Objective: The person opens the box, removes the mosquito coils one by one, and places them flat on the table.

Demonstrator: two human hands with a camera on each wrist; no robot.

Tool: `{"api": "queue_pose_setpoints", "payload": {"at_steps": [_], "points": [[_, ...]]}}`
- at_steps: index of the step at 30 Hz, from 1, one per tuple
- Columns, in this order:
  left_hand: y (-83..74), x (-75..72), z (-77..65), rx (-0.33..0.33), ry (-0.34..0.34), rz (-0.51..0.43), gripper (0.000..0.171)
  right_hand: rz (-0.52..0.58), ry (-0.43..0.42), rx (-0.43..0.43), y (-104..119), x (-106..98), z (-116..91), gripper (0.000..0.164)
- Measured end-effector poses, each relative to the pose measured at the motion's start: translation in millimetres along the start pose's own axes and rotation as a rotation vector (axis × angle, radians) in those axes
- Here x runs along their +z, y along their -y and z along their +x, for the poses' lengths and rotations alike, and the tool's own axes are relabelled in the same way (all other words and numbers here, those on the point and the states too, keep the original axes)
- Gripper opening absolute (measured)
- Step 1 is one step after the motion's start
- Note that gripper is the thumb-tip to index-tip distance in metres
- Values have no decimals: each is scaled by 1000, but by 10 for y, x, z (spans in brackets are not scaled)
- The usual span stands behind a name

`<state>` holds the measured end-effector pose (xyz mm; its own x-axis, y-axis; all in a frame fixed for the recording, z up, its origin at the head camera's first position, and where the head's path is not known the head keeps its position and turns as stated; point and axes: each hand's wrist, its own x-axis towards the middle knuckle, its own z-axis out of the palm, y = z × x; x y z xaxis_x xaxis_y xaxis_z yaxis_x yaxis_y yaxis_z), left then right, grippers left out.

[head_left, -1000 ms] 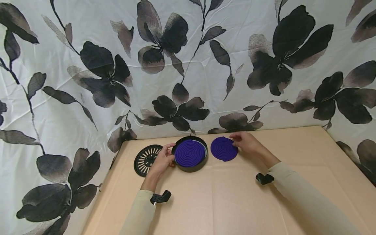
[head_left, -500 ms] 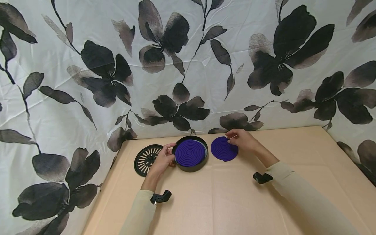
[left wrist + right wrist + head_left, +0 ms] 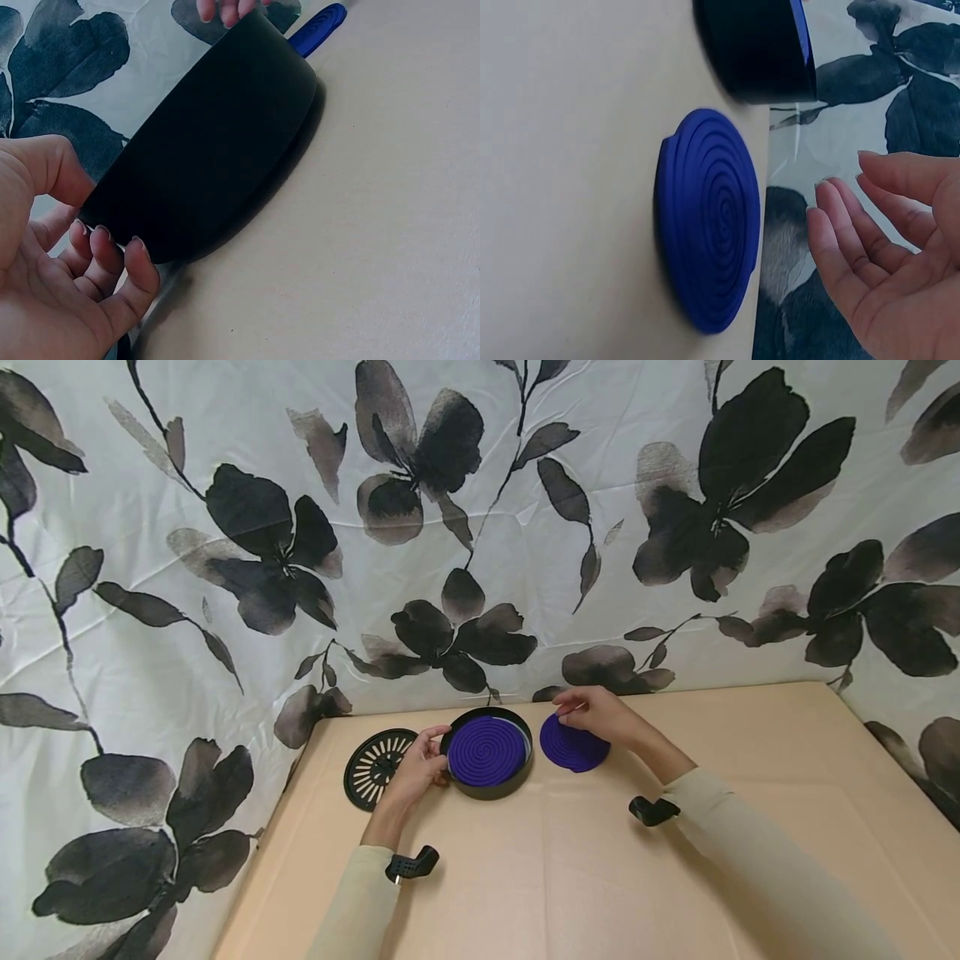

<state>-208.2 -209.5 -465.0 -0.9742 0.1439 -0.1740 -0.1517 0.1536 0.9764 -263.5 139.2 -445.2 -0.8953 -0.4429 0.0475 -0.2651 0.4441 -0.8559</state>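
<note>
With its fingers and thumb at the left edge, my left hand (image 3: 412, 770) grips a round black container (image 3: 487, 792), seen from the side as a dark wall (image 3: 202, 142) in the left wrist view. Inside the container lies a purple-blue spiral-ribbed disc (image 3: 486, 752). A second spiral disc (image 3: 576, 748) lies flat on the table just right of it. Over that disc's far edge hovers my right hand (image 3: 600, 714), fingers loosely bent; in the right wrist view the hand (image 3: 892, 262) holds nothing and stands apart from the disc (image 3: 712, 217).
A black round slotted lid-like disc (image 3: 367, 768) lies left of the container, partly behind the left hand. The light tan table (image 3: 570, 868) ends close behind these things, where a floral cloth (image 3: 480, 527) hangs.
My right hand has moved left across the second disc's far edge, towards the container. The left hand, the container and the discs stay where they were.
</note>
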Motion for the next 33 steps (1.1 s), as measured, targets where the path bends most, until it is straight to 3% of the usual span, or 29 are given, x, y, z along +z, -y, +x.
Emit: {"api": "queue_pose_setpoints", "payload": {"at_steps": [10, 15, 23, 33], "points": [[219, -21, 128, -6, -21, 3, 65, 40, 25, -26, 107, 115, 133, 35], [224, -12, 113, 6, -39, 13, 64, 63, 56, -36, 192, 163, 182, 36], [223, -39, 130, -16, -11, -14, 67, 47, 148, -52, 359, 222, 242, 37], [208, 5, 107, 11, -50, 7, 63, 68, 197, -51, 477, 315, 313, 41]]}}
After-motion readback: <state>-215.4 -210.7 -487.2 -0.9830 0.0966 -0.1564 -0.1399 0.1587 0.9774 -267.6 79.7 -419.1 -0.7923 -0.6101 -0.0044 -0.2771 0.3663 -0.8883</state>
